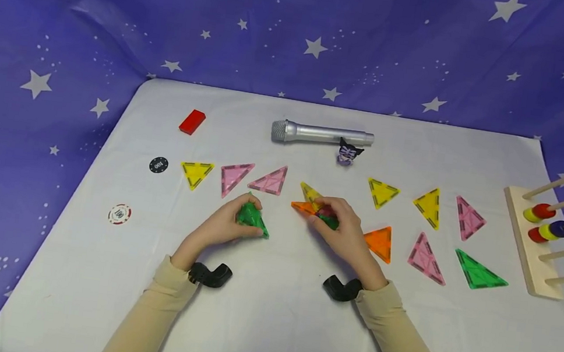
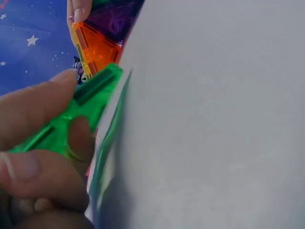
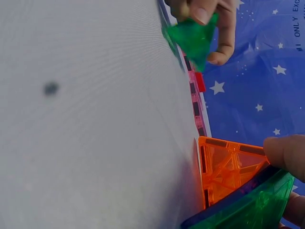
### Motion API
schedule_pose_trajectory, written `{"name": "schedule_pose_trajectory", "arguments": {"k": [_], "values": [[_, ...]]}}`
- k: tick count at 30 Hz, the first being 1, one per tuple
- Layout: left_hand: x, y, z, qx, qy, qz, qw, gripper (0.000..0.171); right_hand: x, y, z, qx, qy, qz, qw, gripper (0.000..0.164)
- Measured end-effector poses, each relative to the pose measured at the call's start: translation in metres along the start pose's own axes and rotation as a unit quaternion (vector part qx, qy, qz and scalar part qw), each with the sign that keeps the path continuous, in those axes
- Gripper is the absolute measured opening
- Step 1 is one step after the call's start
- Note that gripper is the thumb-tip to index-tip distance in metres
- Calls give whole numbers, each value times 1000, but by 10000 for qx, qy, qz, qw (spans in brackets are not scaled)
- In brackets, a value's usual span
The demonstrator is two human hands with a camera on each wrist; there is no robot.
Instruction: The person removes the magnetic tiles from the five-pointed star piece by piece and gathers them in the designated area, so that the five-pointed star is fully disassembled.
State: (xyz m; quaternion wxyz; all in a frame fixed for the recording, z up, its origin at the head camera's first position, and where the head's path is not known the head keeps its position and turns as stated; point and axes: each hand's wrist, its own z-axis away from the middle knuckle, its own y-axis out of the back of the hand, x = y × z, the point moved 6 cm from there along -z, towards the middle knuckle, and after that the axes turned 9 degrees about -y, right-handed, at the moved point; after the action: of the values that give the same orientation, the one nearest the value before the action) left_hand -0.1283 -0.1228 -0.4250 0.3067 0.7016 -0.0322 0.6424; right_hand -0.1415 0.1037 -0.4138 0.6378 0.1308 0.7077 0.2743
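Observation:
My left hand point(image 1: 217, 228) pinches a green triangular magnetic tile point(image 1: 250, 217) between thumb and fingers. Seen from the left wrist, this green tile point(image 2: 95, 102) is tilted close over the white table. A little to the right, my right hand point(image 1: 346, 231) grips a small cluster of standing magnetic tiles. An orange tile point(image 3: 228, 167) and a green tile point(image 3: 259, 205) belong to it. A yellow tile point(image 1: 309, 192) stands at its far side, and a purple tile point(image 2: 115, 21) shows from the left wrist. The right palm hides part of the cluster.
Pink tiles point(image 1: 270, 181) and a yellow tile point(image 1: 196, 173) lie beyond my left hand. More loose tiles, including a green one point(image 1: 478, 272), are spread rightward. A microphone point(image 1: 329, 135), small figure point(image 1: 347, 153), red block point(image 1: 192, 122), two chips point(image 1: 120, 214) and wooden peg rack point(image 1: 529, 247) surround them.

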Motion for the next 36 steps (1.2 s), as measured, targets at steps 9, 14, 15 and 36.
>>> {"name": "schedule_pose_trajectory", "arguments": {"k": [9,14,15,36], "values": [[-2,5,13,13,505,-879,9948,44,1,0,-1,-105,-20,8,9999,36],[2,15,15,257,891,-1467,9848,47,2,1,-2,-101,-10,0,9999,35],[4,17,14,297,941,-1584,9824,47,2,2,-2,-99,-9,10,10000,34],[37,-44,-95,343,-312,-1845,9817,26,3,4,1,32,-533,42,9986,34]]}}
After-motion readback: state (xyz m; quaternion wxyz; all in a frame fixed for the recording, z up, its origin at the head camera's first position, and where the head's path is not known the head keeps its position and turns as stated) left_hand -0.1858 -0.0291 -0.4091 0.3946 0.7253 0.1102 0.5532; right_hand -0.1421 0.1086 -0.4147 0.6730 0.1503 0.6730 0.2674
